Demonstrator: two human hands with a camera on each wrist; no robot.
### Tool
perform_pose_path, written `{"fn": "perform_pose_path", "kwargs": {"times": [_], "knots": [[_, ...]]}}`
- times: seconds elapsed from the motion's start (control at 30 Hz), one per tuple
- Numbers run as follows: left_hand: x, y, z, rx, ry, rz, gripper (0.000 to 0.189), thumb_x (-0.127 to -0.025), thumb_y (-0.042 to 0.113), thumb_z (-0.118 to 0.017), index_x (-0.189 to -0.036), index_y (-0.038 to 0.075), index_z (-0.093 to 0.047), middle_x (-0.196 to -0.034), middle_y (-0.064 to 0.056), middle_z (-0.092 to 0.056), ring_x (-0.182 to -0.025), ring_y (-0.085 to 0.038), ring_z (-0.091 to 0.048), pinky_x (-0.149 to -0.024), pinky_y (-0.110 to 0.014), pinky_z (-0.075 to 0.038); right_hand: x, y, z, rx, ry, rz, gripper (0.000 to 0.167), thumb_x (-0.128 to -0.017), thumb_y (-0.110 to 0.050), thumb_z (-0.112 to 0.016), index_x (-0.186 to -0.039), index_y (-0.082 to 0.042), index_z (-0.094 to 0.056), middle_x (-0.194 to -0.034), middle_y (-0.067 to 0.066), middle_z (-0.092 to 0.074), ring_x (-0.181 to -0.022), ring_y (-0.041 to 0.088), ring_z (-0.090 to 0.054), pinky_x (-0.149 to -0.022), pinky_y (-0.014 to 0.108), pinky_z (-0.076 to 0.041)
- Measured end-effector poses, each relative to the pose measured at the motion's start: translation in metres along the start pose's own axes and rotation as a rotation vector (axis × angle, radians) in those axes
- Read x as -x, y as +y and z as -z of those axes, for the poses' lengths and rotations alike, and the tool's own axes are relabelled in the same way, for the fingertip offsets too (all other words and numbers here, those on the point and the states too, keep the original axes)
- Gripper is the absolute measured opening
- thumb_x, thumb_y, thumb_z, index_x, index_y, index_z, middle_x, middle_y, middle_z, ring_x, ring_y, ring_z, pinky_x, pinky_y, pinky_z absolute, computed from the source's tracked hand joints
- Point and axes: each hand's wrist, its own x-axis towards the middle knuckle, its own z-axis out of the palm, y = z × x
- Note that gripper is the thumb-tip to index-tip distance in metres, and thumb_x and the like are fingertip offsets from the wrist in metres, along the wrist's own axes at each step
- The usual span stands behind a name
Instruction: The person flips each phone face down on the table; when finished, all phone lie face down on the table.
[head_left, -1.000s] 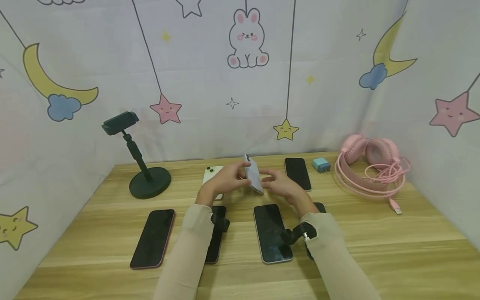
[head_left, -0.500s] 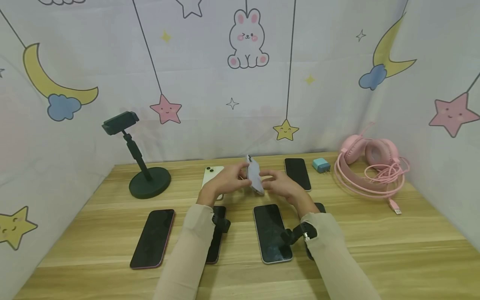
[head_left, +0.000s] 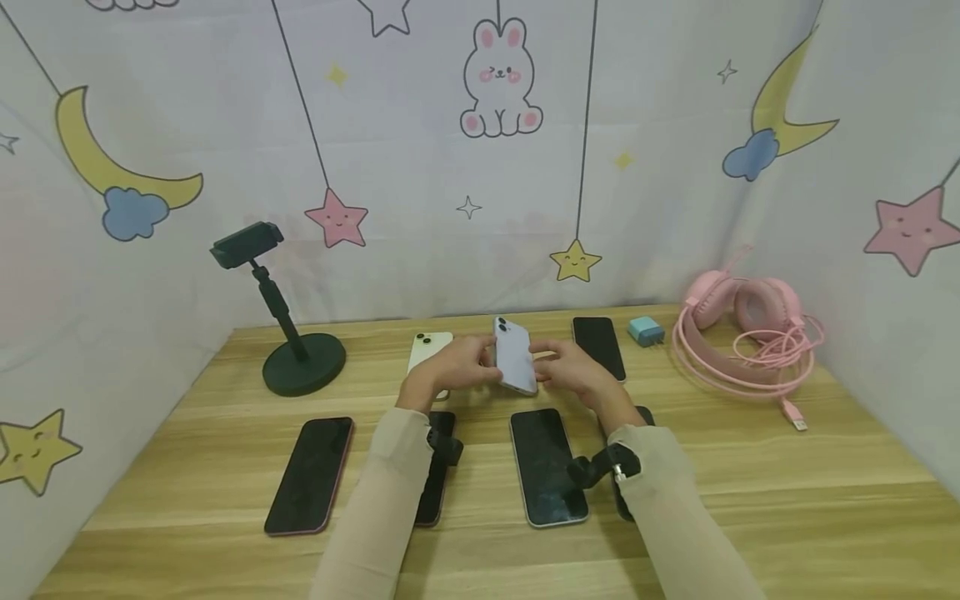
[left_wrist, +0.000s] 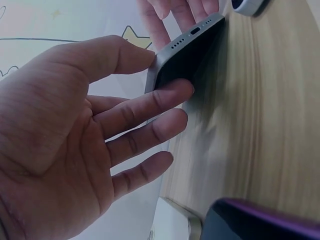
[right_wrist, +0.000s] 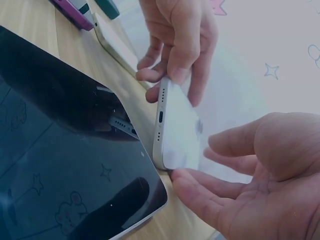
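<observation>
A pale lilac smartphone (head_left: 514, 357) is tilted over the back middle of the table, its camera side up and its dark screen facing down. My left hand (head_left: 459, 365) pinches its left edge, thumb on the back side and a finger (left_wrist: 165, 97) under the screen. At the opposite edge, the fingertips of my right hand (head_left: 573, 371) touch the phone, with the thumb (right_wrist: 235, 137) held apart from it. In the right wrist view the charging port end of the lilac phone (right_wrist: 172, 130) shows, close to the wooden table.
Black-screened phones lie in front: one at left (head_left: 309, 475), one by the left sleeve (head_left: 433, 492), one central (head_left: 549, 467), one under the right wrist (head_left: 645, 414). Behind are a cream phone (head_left: 431, 343), another dark phone (head_left: 597, 346), a stand (head_left: 303, 362), a charger (head_left: 646, 331) and pink headphones (head_left: 708, 333).
The lilac phone has turned from nearly edge-on to show its back, leaning lower toward the table. Both hands stay at its edges with little movement.
</observation>
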Motion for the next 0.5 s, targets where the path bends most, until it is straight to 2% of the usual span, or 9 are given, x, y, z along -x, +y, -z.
{"fn": "perform_pose_path", "kwargs": {"times": [0.13,0.5], "knots": [[0.0008,0.0013,0.0001,0.014,-0.008,0.0,0.073,-0.093,0.017,-0.065,-0.152,-0.008,-0.03,-0.095,-0.007,-0.07,-0.069,-0.013,-0.057,-0.064,-0.027,-0.045,-0.0009,0.0019,0.0012,-0.001,-0.004,0.005,0.044,-0.103,-0.007,-0.049,-0.146,0.001,-0.045,-0.142,0.025,-0.049,-0.115,0.033,-0.058,-0.093,0.038,-0.049],[0.0007,-0.0016,-0.0043,0.133,-0.051,0.056,0.077,-0.093,0.012,-0.066,-0.155,-0.006,-0.024,-0.095,-0.008,-0.069,-0.071,-0.017,-0.061,-0.063,-0.028,-0.045,0.0003,0.0032,0.0031,-0.013,-0.004,0.002,0.044,-0.103,-0.005,-0.049,-0.146,0.003,-0.043,-0.138,0.025,-0.05,-0.113,0.031,-0.058,-0.094,0.037,-0.049]]}}
